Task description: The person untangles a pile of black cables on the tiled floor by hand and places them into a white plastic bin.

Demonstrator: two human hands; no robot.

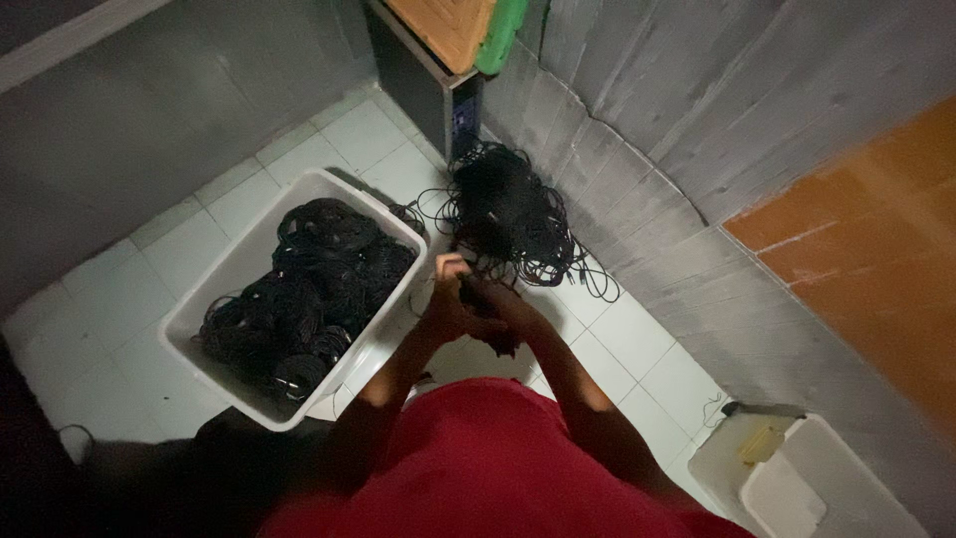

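A black cable is held between both hands, just above the white tile floor. The left hand is closed around it, and the right hand grips it too. Just past the hands lies a messy pile of black cables. To the left sits a white bin full of coiled cables.

You have one view only, from the camera on your head, looking steeply down over your red shirt at the tiled floor. It faces the floor's far corner by the grey wall, hands close below.
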